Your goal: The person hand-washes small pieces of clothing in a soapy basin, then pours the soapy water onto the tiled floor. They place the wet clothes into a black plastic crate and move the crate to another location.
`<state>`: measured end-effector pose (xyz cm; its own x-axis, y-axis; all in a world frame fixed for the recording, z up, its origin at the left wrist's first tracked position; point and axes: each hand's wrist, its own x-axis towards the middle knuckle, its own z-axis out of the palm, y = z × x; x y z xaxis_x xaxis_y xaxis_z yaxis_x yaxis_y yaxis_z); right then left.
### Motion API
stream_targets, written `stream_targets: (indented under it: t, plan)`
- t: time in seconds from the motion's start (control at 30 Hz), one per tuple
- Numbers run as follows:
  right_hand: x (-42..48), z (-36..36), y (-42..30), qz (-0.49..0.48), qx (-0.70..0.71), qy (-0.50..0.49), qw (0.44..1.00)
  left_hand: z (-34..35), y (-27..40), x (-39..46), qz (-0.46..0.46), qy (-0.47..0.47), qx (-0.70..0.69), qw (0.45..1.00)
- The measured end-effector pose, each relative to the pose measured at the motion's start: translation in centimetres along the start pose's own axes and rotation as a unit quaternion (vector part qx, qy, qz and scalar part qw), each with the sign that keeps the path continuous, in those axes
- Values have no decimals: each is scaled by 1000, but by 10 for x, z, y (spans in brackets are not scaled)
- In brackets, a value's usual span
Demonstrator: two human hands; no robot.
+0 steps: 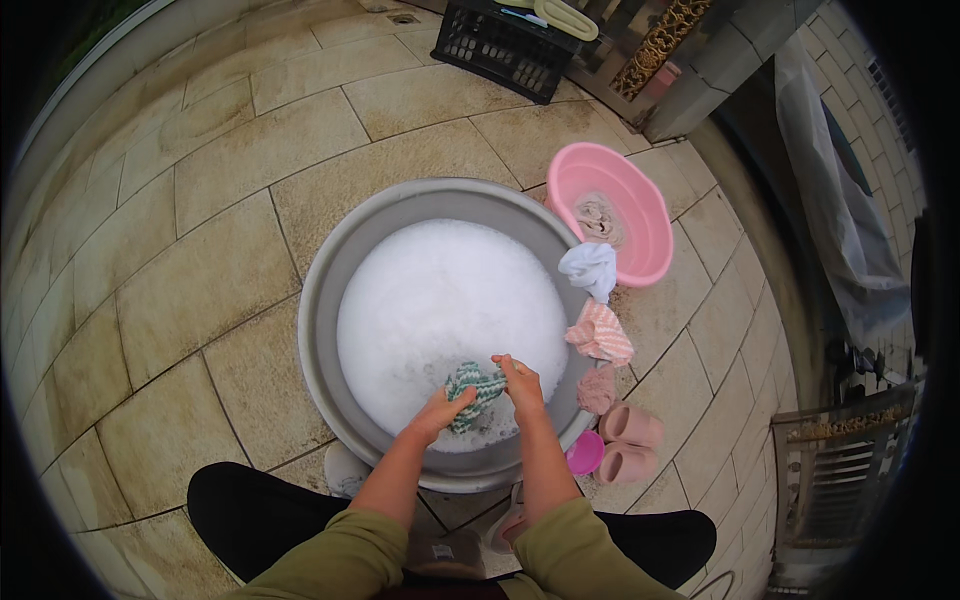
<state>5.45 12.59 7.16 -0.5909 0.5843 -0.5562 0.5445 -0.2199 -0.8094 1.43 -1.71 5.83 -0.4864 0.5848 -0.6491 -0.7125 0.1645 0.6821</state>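
A large round grey tub (319,262) full of white suds (450,292) stands before me. Over the near part of the suds, both hands hold a green-and-white striped cloth (474,397). My left hand (442,414) grips its left side, thumb on top. The fingers of my right hand (519,382) pinch its right end, close to the left hand. On the tub's right rim lie a white cloth (590,268), a pink-and-white striped cloth (601,334) and a dusty-pink cloth (597,389). The cloth's underside is hidden.
A pink basin (652,225) with a greyish wet cloth (598,217) stands beyond the tub at right. A magenta bowl (585,453) and pink slippers (630,442) are beside the tub's near right. A black plastic crate (502,52) stands farther off, near an ornate gate (649,56).
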Motion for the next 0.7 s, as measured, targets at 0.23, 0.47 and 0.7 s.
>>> stream_targets:
  t: [0.23,0.47,0.7]
  plan:
    - [-10,-10,-17,-77,228,-60,969,-35,-18,24,37,102,-101,989]
    - [-7,-24,-12,-130,215,12,968,-54,-11,22,66,247,-332,908]
    - [-14,-30,12,-56,217,-45,974,-33,-30,30,125,143,29,981]
